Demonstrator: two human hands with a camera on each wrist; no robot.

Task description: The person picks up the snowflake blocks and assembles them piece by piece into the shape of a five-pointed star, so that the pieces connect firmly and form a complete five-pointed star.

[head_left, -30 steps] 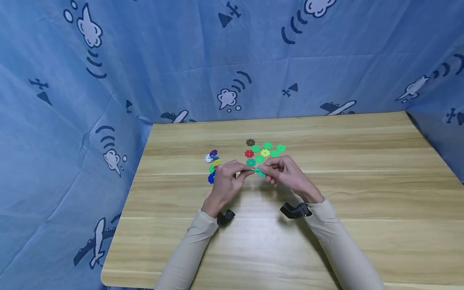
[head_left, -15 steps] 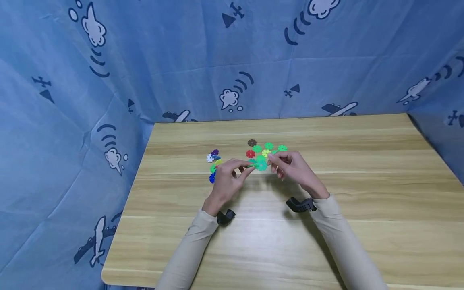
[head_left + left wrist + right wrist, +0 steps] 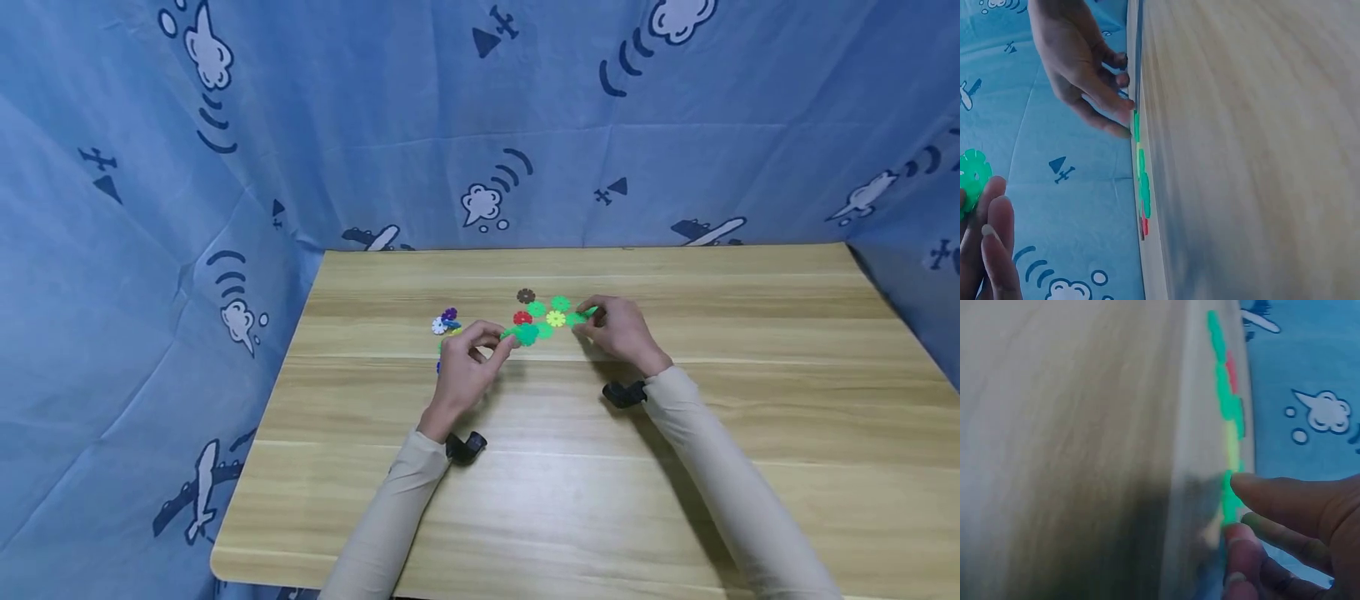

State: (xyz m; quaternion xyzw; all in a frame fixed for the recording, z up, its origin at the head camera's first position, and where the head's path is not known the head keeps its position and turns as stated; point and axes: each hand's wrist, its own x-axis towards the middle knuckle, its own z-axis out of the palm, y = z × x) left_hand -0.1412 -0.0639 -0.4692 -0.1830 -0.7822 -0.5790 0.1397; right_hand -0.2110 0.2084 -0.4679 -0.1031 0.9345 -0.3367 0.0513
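Note:
My left hand pinches a pair of joined green snowflake discs between thumb and fingertips, above the table. One notched green disc of that pair shows in the left wrist view at the left edge. My right hand is at the right end of a group of flat discs, its thumb and finger curled at opposite edges of a green snowflake disc. In the right wrist view the thumb and fingertip touch that green disc, low at the table surface.
Beside it lie a yellow disc, a red disc, a brown disc and several green discs. Left of them, white and purple discs sit in a second group, partly behind my left hand. A blue patterned curtain surrounds the wooden table.
My right hand has let go of the joined discs and moved right and away to a green disc at the group's right end. My left hand keeps the joined pair, shifted slightly left.

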